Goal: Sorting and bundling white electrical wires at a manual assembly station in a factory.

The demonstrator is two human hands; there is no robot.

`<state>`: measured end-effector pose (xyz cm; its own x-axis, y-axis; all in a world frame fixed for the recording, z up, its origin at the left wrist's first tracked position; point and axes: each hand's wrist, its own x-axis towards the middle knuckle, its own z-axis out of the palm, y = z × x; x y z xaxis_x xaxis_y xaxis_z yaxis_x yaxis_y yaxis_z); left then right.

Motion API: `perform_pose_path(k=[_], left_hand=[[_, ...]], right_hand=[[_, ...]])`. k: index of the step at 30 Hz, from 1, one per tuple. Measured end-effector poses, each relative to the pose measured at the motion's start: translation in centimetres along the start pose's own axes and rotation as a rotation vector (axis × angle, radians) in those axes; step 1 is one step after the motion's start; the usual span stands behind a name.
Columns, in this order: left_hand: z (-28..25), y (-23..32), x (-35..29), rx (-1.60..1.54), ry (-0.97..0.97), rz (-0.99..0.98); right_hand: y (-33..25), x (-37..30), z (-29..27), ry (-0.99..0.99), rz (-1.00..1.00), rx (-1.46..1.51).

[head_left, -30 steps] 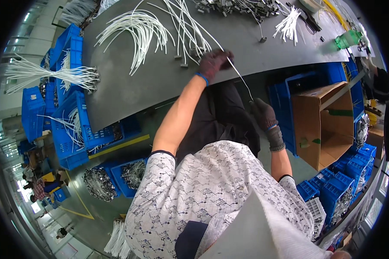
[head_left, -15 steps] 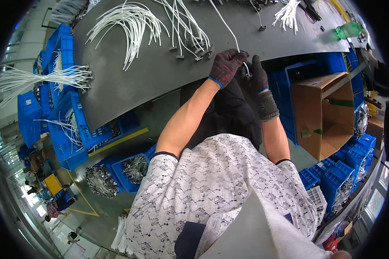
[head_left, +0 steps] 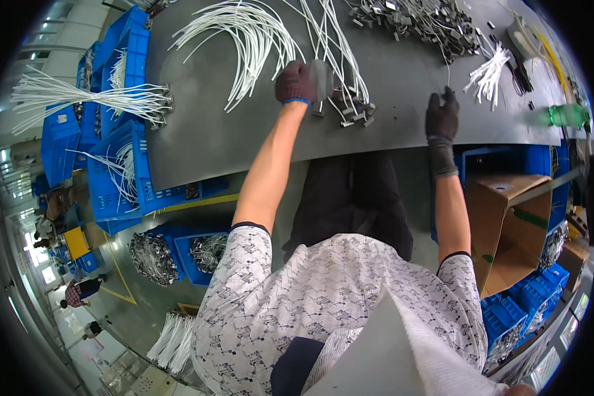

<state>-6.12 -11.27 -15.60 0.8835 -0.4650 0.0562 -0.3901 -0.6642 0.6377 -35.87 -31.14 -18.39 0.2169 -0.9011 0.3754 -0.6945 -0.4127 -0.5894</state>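
Observation:
My left hand (head_left: 296, 83), in a dark maroon glove, is over the table between two groups of white cables. Motion smears its fingers, so what they hold, if anything, does not show. Beside it lie loose white cables (head_left: 340, 49) with dark connectors (head_left: 353, 112) at their near ends. A curved bundle of white cables (head_left: 247, 39) is spread just to its left. My right hand (head_left: 441, 117), in a dark glove, reaches over the table's front edge with fingertips apart. They meet the near end of a thin lead (head_left: 449, 72); its tip is hidden at the fingers.
A heap of dark connectors (head_left: 429, 26) covers the back of the grey table (head_left: 204, 142). Short white cables (head_left: 490, 76) and a green bottle (head_left: 567, 116) lie at the right. Blue crates (head_left: 115, 178) stand left, and an open cardboard box (head_left: 508, 231) stands below the right end.
My hands have parted. The left moved left, away from the white cable both hands were at; the right moved forward to the thin lead. The view has shifted, showing more of the table's back.

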Motion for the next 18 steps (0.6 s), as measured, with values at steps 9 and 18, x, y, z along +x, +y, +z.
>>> perform_pose_path(k=[9,18], left_hand=[[3.4,-1.6,5.0,0.403,-0.296,-0.098],[1.4,-7.7,3.2,-0.821,-0.425,-0.629]], right_hand=[[5.8,7.7,2.7,-0.336,0.120,-0.454],[14.5,-15.9,-10.9,-0.366,-0.152,-0.311]])
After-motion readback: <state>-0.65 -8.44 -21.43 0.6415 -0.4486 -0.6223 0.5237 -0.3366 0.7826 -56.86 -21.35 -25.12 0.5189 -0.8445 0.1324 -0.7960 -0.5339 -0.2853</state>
